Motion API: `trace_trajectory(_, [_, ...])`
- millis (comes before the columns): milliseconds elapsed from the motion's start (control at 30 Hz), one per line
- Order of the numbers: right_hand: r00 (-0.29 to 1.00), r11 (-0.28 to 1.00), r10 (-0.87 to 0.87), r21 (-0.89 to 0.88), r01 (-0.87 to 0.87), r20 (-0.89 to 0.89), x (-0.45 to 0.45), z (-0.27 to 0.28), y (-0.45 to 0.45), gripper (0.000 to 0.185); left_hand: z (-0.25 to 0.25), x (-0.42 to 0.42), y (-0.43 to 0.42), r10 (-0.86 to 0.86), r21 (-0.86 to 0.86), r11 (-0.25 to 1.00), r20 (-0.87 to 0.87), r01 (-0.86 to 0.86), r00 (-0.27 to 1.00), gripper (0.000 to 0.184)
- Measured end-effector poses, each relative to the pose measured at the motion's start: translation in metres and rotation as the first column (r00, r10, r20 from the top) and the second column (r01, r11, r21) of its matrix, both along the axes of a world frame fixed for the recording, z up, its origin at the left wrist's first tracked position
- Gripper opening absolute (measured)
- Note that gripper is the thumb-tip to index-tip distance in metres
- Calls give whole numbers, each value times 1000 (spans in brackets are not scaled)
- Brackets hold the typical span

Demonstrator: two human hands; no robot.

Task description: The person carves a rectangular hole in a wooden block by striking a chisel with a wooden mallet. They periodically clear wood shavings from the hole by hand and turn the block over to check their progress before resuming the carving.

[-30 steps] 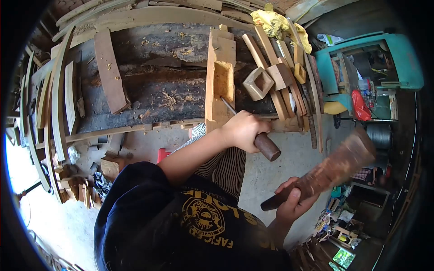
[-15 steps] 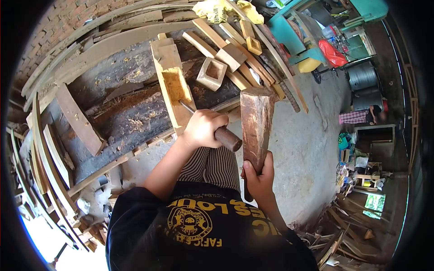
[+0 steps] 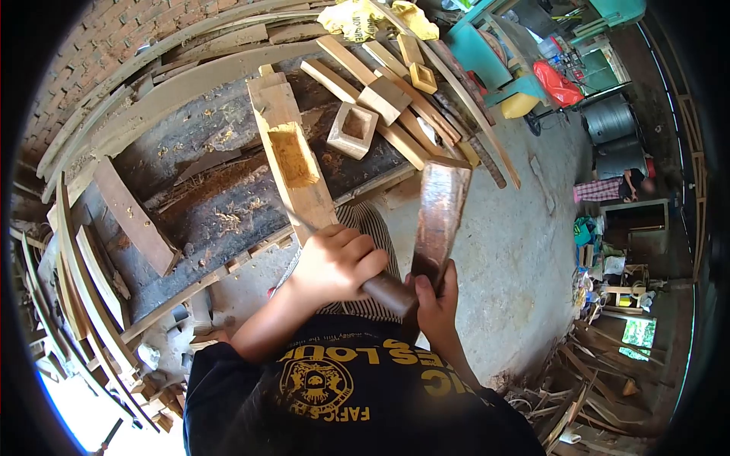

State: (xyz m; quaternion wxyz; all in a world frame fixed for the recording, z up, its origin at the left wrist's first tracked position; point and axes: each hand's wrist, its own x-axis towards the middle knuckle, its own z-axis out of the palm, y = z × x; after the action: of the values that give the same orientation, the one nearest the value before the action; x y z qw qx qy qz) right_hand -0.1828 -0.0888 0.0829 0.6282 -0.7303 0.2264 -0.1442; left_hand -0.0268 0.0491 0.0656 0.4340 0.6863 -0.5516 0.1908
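Observation:
My left hand (image 3: 334,262) is closed around a chisel, whose dark round handle (image 3: 388,295) points toward my right hand. The chisel's metal blade (image 3: 295,215) lies over the near end of a pale wooden block (image 3: 275,97), short of the rectangular hollow (image 3: 295,158) cut in it. In my right hand (image 3: 436,300) is a heavy wooden mallet (image 3: 441,216), its head upward. The handle's butt is close to the mallet's grip; whether they touch I cannot tell.
A dark workbench (image 3: 217,178) strewn with shavings carries the block. On it lie a hollowed square block (image 3: 353,131), a brown board (image 3: 137,216) and several wooden strips (image 3: 331,80). Far right, a person (image 3: 608,188) is beside metal drums (image 3: 608,121).
My left hand has drawn the chisel back toward my body, so its blade has left the hollow. The mallet has tilted and shifted slightly right, with its head a little lower.

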Motion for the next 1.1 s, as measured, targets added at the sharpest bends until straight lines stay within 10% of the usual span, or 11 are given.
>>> trace_trajectory(167, [998, 997, -59, 48, 57, 26, -5, -3, -14, 20, 34, 25, 14, 541, 521, 816, -536, -250, 648, 27])
trace_trajectory(333, [994, 991, -109, 75, 110, -12, -9, -9, -25, 17, -41, 123, 19, 796, 801, 530, -357, -277, 489, 36])
trace_trajectory(500, [987, 983, -141, 110, 149, -78, -9, -13, -28, 22, -29, 157, 8, 720, 920, 388, -263, -57, 642, 58])
trace_trajectory(667, [986, 989, -128, 60, 135, -108, -9, -20, -33, 24, -52, 162, -9, 688, 972, 215, -81, -96, 721, 42])
trace_trajectory(867, [987, 990, -131, 44, 135, -89, -8, -21, -39, 21, -13, 136, -9, 676, 790, 495, -89, -362, 732, 18])
trace_trajectory(1100, [968, 969, -235, 58, 240, -84, 5, -21, -48, 21, 12, 57, -58, 89, -14, 996, -186, -93, 979, 34])
